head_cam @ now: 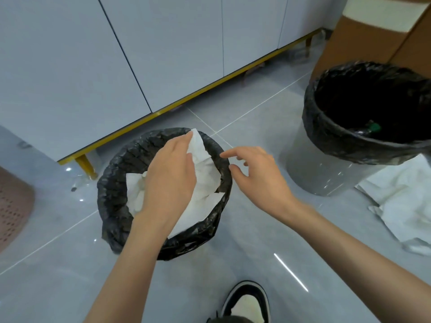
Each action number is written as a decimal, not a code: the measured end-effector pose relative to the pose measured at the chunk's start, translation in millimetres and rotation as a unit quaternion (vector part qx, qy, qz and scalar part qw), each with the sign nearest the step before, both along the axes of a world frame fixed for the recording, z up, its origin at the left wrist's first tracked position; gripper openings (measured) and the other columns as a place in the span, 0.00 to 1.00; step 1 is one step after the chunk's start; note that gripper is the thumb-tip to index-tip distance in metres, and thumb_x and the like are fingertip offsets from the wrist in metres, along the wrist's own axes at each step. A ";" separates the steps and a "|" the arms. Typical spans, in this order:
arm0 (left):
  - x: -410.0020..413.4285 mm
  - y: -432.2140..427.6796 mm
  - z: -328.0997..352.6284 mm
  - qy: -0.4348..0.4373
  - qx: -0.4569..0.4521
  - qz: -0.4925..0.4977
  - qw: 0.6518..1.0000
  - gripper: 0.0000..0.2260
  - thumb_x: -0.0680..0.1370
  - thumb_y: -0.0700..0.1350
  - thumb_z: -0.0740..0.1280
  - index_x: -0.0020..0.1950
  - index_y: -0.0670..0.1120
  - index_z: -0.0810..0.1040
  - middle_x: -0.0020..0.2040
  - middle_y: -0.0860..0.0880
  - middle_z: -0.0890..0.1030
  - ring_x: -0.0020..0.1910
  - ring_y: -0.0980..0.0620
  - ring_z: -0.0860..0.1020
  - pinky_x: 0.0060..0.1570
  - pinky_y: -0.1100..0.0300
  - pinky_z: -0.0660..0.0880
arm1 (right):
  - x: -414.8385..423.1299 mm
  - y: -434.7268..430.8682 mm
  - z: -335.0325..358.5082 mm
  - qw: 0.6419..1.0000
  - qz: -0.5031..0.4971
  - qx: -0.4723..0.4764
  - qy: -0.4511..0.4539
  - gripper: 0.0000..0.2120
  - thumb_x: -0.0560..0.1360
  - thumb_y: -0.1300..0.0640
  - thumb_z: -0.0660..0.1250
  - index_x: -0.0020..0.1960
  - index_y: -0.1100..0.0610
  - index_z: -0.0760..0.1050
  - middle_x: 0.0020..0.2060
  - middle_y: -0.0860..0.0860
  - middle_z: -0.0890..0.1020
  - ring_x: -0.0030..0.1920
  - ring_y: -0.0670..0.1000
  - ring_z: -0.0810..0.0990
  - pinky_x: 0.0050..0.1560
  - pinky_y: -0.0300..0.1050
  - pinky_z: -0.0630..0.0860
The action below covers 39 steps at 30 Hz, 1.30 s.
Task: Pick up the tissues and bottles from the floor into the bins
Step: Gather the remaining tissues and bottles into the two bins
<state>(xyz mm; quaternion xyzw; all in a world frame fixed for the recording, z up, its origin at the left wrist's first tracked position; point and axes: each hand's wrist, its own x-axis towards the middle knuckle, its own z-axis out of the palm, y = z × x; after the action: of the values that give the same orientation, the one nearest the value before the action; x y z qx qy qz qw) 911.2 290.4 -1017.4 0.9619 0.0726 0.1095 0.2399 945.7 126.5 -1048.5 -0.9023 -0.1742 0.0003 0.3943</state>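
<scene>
A bin lined with a black bag [112,183] stands on the floor in front of me, with white tissues [205,183] piled inside. My left hand [170,176] is over its mouth and pinches a tissue, whose corner sticks up past my fingers. My right hand [254,173] hovers beside the bin's right rim, fingers loosely spread, holding nothing. A second, taller grey bin with a black bag [310,117] stands at the right; a bottle with a green cap [373,128] lies inside it. More crumpled white tissues [405,201] lie on the floor beside that bin.
Pale cabinets on a yellow frame [163,110] run along the back. A clear bottle [79,183] lies near a yellow leg. A brown perforated basket [11,206] is at the left edge, a cardboard box [363,38] at the back right, my shoe [247,301] below.
</scene>
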 end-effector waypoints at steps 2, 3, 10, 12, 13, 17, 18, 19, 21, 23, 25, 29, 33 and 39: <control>0.8 -15.4 5.5 -0.021 -0.007 -0.014 1.000 0.19 0.82 0.44 0.56 0.74 0.51 0.64 0.71 0.53 0.68 0.70 0.53 0.66 0.67 0.58 0.64 | -0.7 -10.6 -1.4 1.000 -0.018 0.006 0.012 0.14 0.77 0.60 0.62 0.60 0.48 0.77 0.55 0.40 0.79 0.56 0.43 0.72 0.56 0.35 0.67; 1.5 -23.6 7.4 -0.031 -0.014 -0.025 0.999 0.19 0.82 0.45 0.56 0.73 0.51 0.64 0.71 0.52 0.69 0.69 0.53 0.67 0.66 0.58 0.64 | -0.7 -16.1 -2.5 0.999 -0.027 0.008 0.017 0.14 0.77 0.60 0.62 0.59 0.48 0.77 0.55 0.40 0.79 0.55 0.43 0.73 0.55 0.35 0.68; 9.7 -93.9 1.7 -0.032 -0.045 -0.126 0.991 0.18 0.82 0.47 0.58 0.72 0.54 0.66 0.67 0.54 0.72 0.64 0.54 0.72 0.62 0.58 0.69 | -8.5 -75.7 -14.1 0.991 -0.121 0.026 0.046 0.14 0.74 0.62 0.64 0.56 0.50 0.79 0.53 0.43 0.82 0.49 0.46 0.77 0.55 0.40 0.73; 11.6 -113.0 -5.2 -0.018 -0.057 -0.159 0.985 0.18 0.81 0.47 0.58 0.72 0.53 0.67 0.66 0.54 0.74 0.64 0.55 0.72 0.61 0.58 0.69 | -12.2 -96.1 -19.1 0.988 -0.143 0.026 0.060 0.14 0.74 0.62 0.64 0.56 0.51 0.79 0.52 0.44 0.82 0.48 0.46 0.77 0.53 0.37 0.72; 11.5 -127.0 -9.8 -0.005 -0.065 -0.178 0.982 0.18 0.81 0.46 0.59 0.71 0.53 0.68 0.65 0.54 0.74 0.63 0.54 0.73 0.61 0.57 0.70 | -16.2 -111.0 -21.7 0.986 -0.155 0.022 0.064 0.14 0.74 0.62 0.64 0.56 0.52 0.79 0.52 0.44 0.82 0.48 0.45 0.77 0.52 0.35 0.71; 8.4 -165.8 -34.5 0.028 -0.074 -0.226 0.971 0.17 0.80 0.44 0.60 0.69 0.52 0.71 0.62 0.53 0.77 0.59 0.52 0.76 0.58 0.53 0.72 | -27.4 -153.8 -35.8 0.976 -0.195 0.012 0.093 0.15 0.74 0.63 0.63 0.57 0.52 0.79 0.53 0.45 0.82 0.46 0.43 0.76 0.49 0.33 0.70; 7.5 -175.7 -41.9 0.039 -0.074 -0.238 0.968 0.17 0.79 0.43 0.60 0.68 0.52 0.71 0.61 0.53 0.78 0.58 0.52 0.76 0.58 0.54 0.72 | -30.8 -165.2 -39.9 0.972 -0.210 0.010 0.102 0.15 0.74 0.62 0.63 0.57 0.52 0.79 0.53 0.45 0.82 0.45 0.44 0.76 0.49 0.34 0.70; 6.4 -187.5 -50.0 0.052 -0.073 -0.251 0.964 0.17 0.79 0.43 0.60 0.68 0.52 0.72 0.61 0.53 0.78 0.58 0.52 0.76 0.58 0.54 0.72 | -35.2 -178.6 -44.1 0.968 -0.225 0.007 0.111 0.14 0.74 0.62 0.63 0.58 0.52 0.79 0.53 0.45 0.82 0.45 0.44 0.76 0.49 0.35 0.70; 5.8 -206.3 -66.0 0.077 -0.067 -0.277 0.955 0.16 0.79 0.43 0.60 0.67 0.52 0.73 0.60 0.53 0.79 0.57 0.51 0.77 0.57 0.52 0.73 | -42.8 -202.0 -53.4 0.960 -0.250 0.005 0.127 0.14 0.75 0.62 0.63 0.58 0.53 0.78 0.54 0.45 0.82 0.43 0.44 0.76 0.48 0.34 0.69; 5.8 -225.7 -79.7 0.107 -0.051 -0.302 0.946 0.16 0.79 0.44 0.60 0.67 0.52 0.73 0.60 0.52 0.78 0.56 0.50 0.77 0.56 0.52 0.74 | -51.5 -226.3 -61.2 0.949 -0.280 0.004 0.145 0.13 0.75 0.62 0.63 0.58 0.53 0.78 0.54 0.45 0.81 0.41 0.43 0.76 0.48 0.35 0.69; 8.1 -241.2 -90.4 0.135 -0.044 -0.324 0.935 0.17 0.79 0.43 0.60 0.67 0.52 0.72 0.60 0.52 0.78 0.56 0.49 0.77 0.56 0.51 0.74 | -58.9 -249.5 -71.0 0.939 -0.303 -0.005 0.163 0.13 0.76 0.61 0.62 0.58 0.53 0.78 0.55 0.45 0.81 0.42 0.44 0.77 0.47 0.36 0.69; 19.2 -268.8 -105.4 0.197 -0.051 -0.358 0.911 0.18 0.78 0.41 0.60 0.68 0.49 0.72 0.61 0.51 0.78 0.55 0.50 0.77 0.59 0.56 0.72 | -73.1 -293.4 -90.3 0.918 -0.341 -0.020 0.201 0.14 0.76 0.61 0.61 0.59 0.53 0.77 0.59 0.48 0.80 0.48 0.49 0.79 0.49 0.39 0.70; 35.0 -290.1 -120.5 0.233 -0.043 -0.359 0.903 0.18 0.78 0.41 0.60 0.69 0.48 0.71 0.62 0.50 0.78 0.55 0.48 0.78 0.60 0.55 0.72 | -82.6 -329.2 -105.7 0.901 -0.356 -0.062 0.240 0.16 0.75 0.62 0.61 0.62 0.55 0.77 0.62 0.52 0.77 0.57 0.53 0.77 0.53 0.42 0.70; 49.2 -309.1 -143.7 0.274 -0.025 -0.368 0.888 0.19 0.79 0.41 0.60 0.70 0.46 0.69 0.64 0.46 0.76 0.58 0.46 0.77 0.61 0.55 0.71 | -92.4 -360.8 -119.6 0.897 -0.321 -0.159 0.259 0.21 0.77 0.60 0.61 0.70 0.55 0.69 0.71 0.53 0.67 0.70 0.57 0.61 0.66 0.47 0.64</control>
<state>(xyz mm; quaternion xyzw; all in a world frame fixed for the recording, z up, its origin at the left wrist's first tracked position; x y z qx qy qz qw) 960.3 -18.6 -1161.1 0.9053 -0.2207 -0.2563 0.2570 853.3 -234.3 -1168.1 -0.9281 0.2351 0.1351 0.2552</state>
